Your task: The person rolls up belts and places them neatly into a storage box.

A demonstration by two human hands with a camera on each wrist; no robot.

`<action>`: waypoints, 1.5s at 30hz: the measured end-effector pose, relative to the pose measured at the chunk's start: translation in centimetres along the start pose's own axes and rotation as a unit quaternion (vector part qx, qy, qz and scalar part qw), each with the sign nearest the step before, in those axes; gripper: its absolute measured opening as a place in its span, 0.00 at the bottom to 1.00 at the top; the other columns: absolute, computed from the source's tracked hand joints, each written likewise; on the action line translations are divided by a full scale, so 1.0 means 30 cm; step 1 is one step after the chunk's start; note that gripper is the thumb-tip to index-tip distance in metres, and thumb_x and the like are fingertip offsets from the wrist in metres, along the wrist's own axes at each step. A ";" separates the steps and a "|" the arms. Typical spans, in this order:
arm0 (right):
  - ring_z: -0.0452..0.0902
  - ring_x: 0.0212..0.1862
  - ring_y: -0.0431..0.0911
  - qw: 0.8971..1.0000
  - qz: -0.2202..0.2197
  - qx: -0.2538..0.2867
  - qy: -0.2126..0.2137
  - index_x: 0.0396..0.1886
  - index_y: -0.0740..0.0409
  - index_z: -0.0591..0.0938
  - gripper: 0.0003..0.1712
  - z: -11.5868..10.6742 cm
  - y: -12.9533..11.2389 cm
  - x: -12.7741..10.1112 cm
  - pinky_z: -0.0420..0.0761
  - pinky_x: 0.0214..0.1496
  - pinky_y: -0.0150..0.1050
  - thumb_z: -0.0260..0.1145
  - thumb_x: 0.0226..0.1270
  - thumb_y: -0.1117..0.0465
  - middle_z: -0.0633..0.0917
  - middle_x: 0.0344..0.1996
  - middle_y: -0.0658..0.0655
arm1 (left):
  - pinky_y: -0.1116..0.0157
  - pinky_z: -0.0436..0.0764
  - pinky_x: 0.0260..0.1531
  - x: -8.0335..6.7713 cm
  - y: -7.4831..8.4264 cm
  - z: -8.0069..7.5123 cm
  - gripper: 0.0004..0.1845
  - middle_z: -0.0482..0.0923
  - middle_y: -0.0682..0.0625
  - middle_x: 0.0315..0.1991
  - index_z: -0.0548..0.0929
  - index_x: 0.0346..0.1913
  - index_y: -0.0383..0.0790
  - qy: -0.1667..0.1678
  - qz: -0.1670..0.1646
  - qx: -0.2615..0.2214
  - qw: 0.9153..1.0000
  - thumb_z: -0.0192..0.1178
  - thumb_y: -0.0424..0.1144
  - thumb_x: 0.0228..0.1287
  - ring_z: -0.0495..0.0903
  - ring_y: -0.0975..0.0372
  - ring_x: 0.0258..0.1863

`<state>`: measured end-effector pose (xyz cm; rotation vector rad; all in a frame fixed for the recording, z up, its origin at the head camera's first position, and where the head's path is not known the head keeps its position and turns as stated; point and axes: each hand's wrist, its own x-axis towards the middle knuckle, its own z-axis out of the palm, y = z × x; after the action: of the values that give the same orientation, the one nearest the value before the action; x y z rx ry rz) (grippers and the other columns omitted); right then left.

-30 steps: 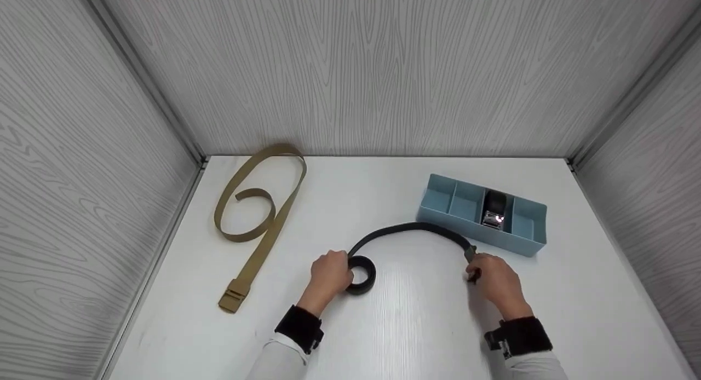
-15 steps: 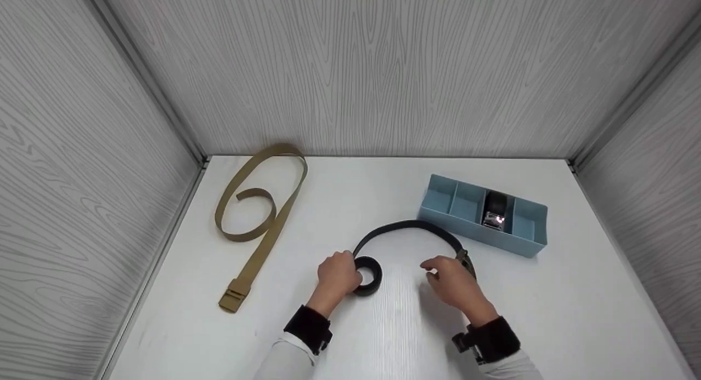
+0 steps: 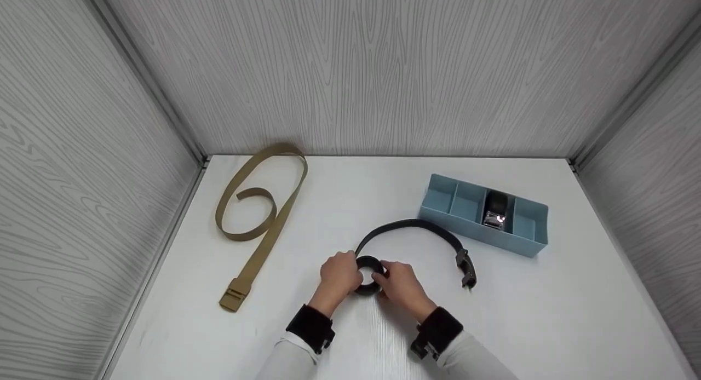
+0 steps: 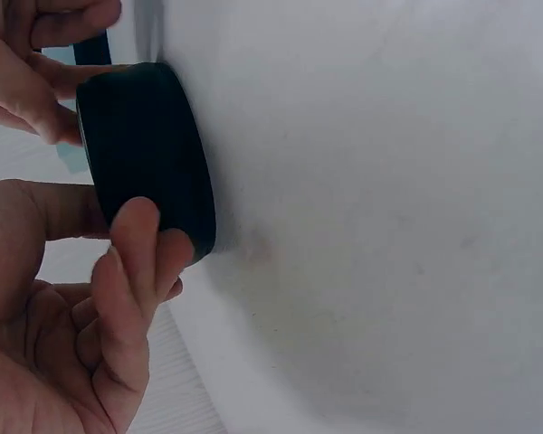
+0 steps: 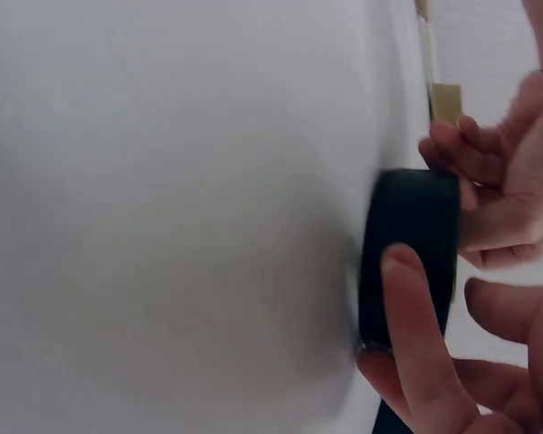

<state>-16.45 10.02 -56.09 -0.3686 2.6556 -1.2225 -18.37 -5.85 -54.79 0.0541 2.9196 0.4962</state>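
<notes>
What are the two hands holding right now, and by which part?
Both the left hand and the right hand grip the black belt by its rolled-up coil, one on each side; the buckle end lies free.

Both hands [image 3: 372, 281] meet, fingers curled inward.

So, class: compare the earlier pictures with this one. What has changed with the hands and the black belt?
The right hand let go of the black belt's buckle end and moved left to grip the rolled coil beside the left hand, which kept holding it. The buckle end now lies free on the table. The tan belt and blue tray stayed put.
</notes>
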 end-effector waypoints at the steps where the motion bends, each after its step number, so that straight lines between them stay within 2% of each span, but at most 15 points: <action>1: 0.74 0.16 0.39 1.000 -0.003 -0.012 0.015 0.37 0.62 0.83 0.05 0.006 -0.001 0.005 0.74 0.20 0.34 0.64 0.68 0.64 0.80 0.16 0.52 | 0.56 0.79 0.26 0.002 0.001 -0.004 0.06 0.82 0.43 0.27 0.83 0.32 0.34 0.001 0.009 0.003 1.000 0.66 0.33 0.51 0.82 0.52 0.28; 7: 0.69 0.18 0.39 0.998 -0.010 -0.039 0.050 0.34 0.63 0.85 0.04 0.019 0.004 0.030 0.70 0.21 0.34 0.64 0.63 0.69 0.76 0.16 0.49 | 0.56 0.80 0.28 0.019 -0.012 -0.009 0.04 0.83 0.41 0.28 0.83 0.30 0.32 0.018 0.054 0.002 0.998 0.65 0.31 0.56 0.83 0.51 0.29; 9: 0.70 0.19 0.40 0.998 -0.014 -0.040 0.051 0.32 0.63 0.85 0.04 0.018 0.007 0.038 0.71 0.22 0.35 0.63 0.62 0.70 0.78 0.17 0.50 | 0.56 0.79 0.28 0.023 -0.022 -0.006 0.05 0.82 0.41 0.27 0.82 0.30 0.33 0.023 0.064 -0.010 0.998 0.66 0.32 0.57 0.83 0.51 0.28; 13: 0.75 0.27 0.42 0.998 -0.022 -0.045 0.048 0.38 0.64 0.87 0.09 0.013 0.016 0.049 0.75 0.30 0.37 0.63 0.59 0.71 0.85 0.26 0.55 | 0.58 0.78 0.26 0.031 -0.044 -0.005 0.09 0.79 0.46 0.22 0.79 0.25 0.35 0.027 0.083 -0.039 0.995 0.67 0.35 0.58 0.79 0.55 0.23; 17: 0.78 0.35 0.44 0.999 -0.016 -0.043 0.024 0.47 0.63 0.86 0.16 0.004 0.021 0.059 0.78 0.40 0.39 0.64 0.59 0.70 0.87 0.38 0.57 | 0.61 0.75 0.24 0.039 -0.060 -0.010 0.13 0.73 0.51 0.18 0.76 0.21 0.39 0.013 0.078 -0.060 0.995 0.69 0.38 0.58 0.73 0.60 0.20; 21: 0.78 0.38 0.44 0.999 -0.017 -0.051 -0.003 0.50 0.62 0.86 0.17 -0.006 0.024 0.072 0.78 0.43 0.40 0.65 0.60 0.70 0.87 0.41 0.58 | 0.62 0.74 0.23 0.046 -0.066 -0.013 0.14 0.73 0.53 0.17 0.77 0.20 0.40 -0.002 0.067 -0.071 0.995 0.71 0.40 0.54 0.72 0.61 0.18; 26: 0.74 0.32 0.45 0.994 -0.058 -0.088 -0.015 0.46 0.58 0.88 0.16 -0.022 0.029 0.079 0.75 0.37 0.41 0.66 0.58 0.72 0.83 0.31 0.55 | 0.62 0.73 0.23 0.056 -0.064 -0.001 0.13 0.72 0.52 0.17 0.76 0.19 0.40 -0.015 0.079 -0.068 0.994 0.70 0.38 0.51 0.71 0.61 0.18; 29: 0.72 0.30 0.44 0.991 -0.077 -0.105 -0.013 0.47 0.58 0.87 0.16 -0.025 0.032 0.078 0.74 0.35 0.41 0.66 0.59 0.71 0.80 0.29 0.53 | 0.62 0.72 0.23 0.062 -0.060 0.011 0.12 0.71 0.52 0.17 0.75 0.20 0.41 -0.015 0.091 -0.056 0.994 0.68 0.37 0.51 0.71 0.60 0.18; 32: 0.73 0.31 0.44 0.992 -0.068 -0.102 -0.010 0.47 0.61 0.86 0.14 -0.022 0.031 0.077 0.75 0.35 0.40 0.66 0.62 0.69 0.82 0.30 0.53 | 0.61 0.73 0.23 0.067 -0.057 0.017 0.11 0.72 0.51 0.18 0.75 0.20 0.40 -0.013 0.098 -0.053 0.994 0.68 0.35 0.49 0.72 0.59 0.19; 36: 0.73 0.31 0.45 0.996 -0.029 -0.081 -0.010 0.41 0.66 0.85 0.10 -0.019 0.025 0.065 0.75 0.36 0.41 0.68 0.62 0.65 0.82 0.29 0.54 | 0.61 0.75 0.24 0.070 -0.052 0.017 0.10 0.74 0.50 0.19 0.77 0.20 0.40 -0.012 0.098 -0.043 0.994 0.69 0.34 0.48 0.73 0.59 0.20; 42: 0.73 0.31 0.45 0.997 -0.013 -0.070 0.000 0.31 0.64 0.84 0.02 -0.015 0.009 0.048 0.76 0.37 0.42 0.66 0.61 0.70 0.81 0.24 0.52 | 0.61 0.75 0.24 0.063 -0.045 0.012 0.10 0.75 0.50 0.19 0.77 0.21 0.39 -0.009 0.109 -0.028 0.994 0.68 0.34 0.50 0.73 0.60 0.20; 45: 0.73 0.29 0.45 0.996 -0.015 -0.092 0.004 0.25 0.61 0.83 0.06 -0.014 0.004 0.051 0.76 0.35 0.42 0.65 0.61 0.71 0.79 0.22 0.51 | 0.61 0.75 0.24 0.059 -0.044 0.013 0.11 0.74 0.50 0.19 0.77 0.21 0.39 -0.008 0.117 -0.037 0.992 0.68 0.36 0.55 0.72 0.60 0.19</action>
<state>-18.03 9.93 -56.01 -0.4354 2.7871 -0.9917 -20.06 -6.85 -55.90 0.3909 2.8897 0.6359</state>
